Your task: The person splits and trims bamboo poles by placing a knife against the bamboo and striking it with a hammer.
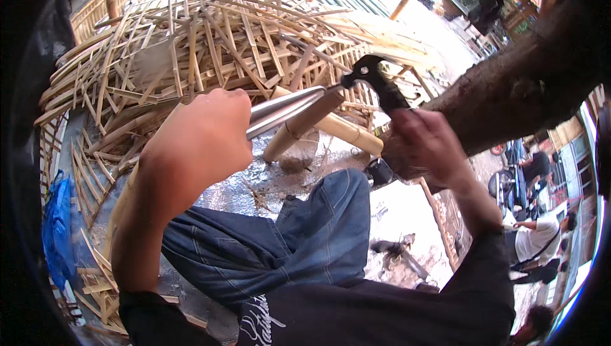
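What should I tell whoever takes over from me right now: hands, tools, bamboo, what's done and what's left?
Left hand: fist shut on the shiny metal blade, which lies across the bamboo pole.
Right hand: shut on the black claw hammer, its head raised over the blade's far end.
The pole lies above the raised knee, by the tree trunk.
Done: piles of bamboo strips behind.
Left: this pole looks uncut.

My jeans (280, 244) are faded blue, my shirt (382, 311) black with white script. The blade (283, 110) shines silver, its handle (375, 85) black. The bamboo (318, 128) is pale yellow, the slats (210, 47) tan. The trunk (522, 85) is brown, the tarp (57, 225) bright blue.
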